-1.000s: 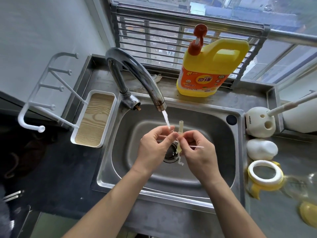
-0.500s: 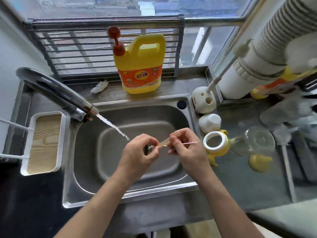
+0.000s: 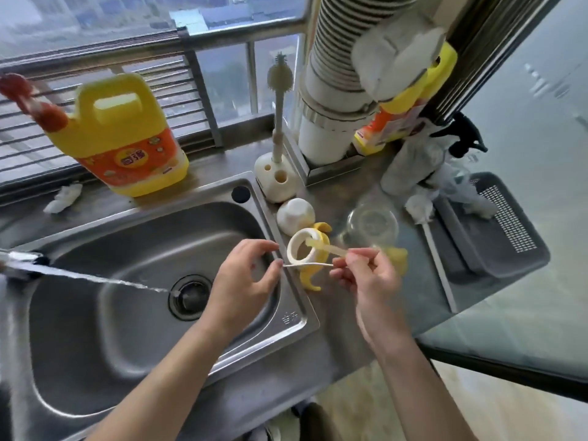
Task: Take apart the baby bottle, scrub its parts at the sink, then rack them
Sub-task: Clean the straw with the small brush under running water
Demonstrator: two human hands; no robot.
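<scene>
Yellowish straw (image 3: 327,248) and thin brush (image 3: 308,265) are pinched in your right hand (image 3: 369,278), your left hand (image 3: 245,278) released over the sink (image 3: 127,233).

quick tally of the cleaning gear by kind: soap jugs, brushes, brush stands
yellow soap jugs: 2
brushes: 2, the tall brush upright in the brush stand, the thin brush held by the right hand
brush stands: 1
total: 5

The sink basin (image 3: 95,329) lies open but for the water stream (image 3: 105,280); collar ring (image 3: 291,249), white cap (image 3: 294,214), glass bottle (image 3: 372,226) and brush stand (image 3: 276,183) crowd the worktop (image 3: 337,198).
</scene>
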